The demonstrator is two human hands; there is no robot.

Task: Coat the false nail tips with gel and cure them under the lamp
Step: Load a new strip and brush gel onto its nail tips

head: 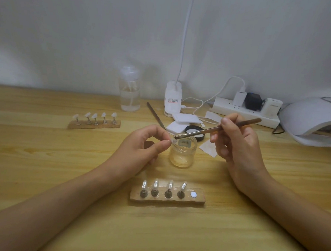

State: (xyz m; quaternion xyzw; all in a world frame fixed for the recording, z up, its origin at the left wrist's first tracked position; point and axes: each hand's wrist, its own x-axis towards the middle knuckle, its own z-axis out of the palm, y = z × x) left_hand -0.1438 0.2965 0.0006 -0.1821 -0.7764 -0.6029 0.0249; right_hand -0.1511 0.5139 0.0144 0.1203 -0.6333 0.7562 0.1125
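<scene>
My left hand (pixel 143 143) pinches a small nail tip on its stand (pixel 172 141) between thumb and fingers, just above an open glass gel jar (pixel 182 152). My right hand (pixel 234 140) grips a brown brush (pixel 228 127); its bristle end touches the held tip. In front of me lies a wooden holder (pixel 167 199) with several clear tips on metal stands and one bare magnet spot at its right end. A second holder (pixel 94 122) with several white tips sits at the back left. The white curing lamp (pixel 312 121) stands at the far right.
A clear pump bottle (pixel 130 91) and a white clip lamp base (pixel 172 99) stand by the wall. White pads (pixel 184 119), the black jar lid (pixel 196 131) and a second brush (pixel 156 115) lie behind the jar. A power strip (pixel 244 110) with plugs is at the back right.
</scene>
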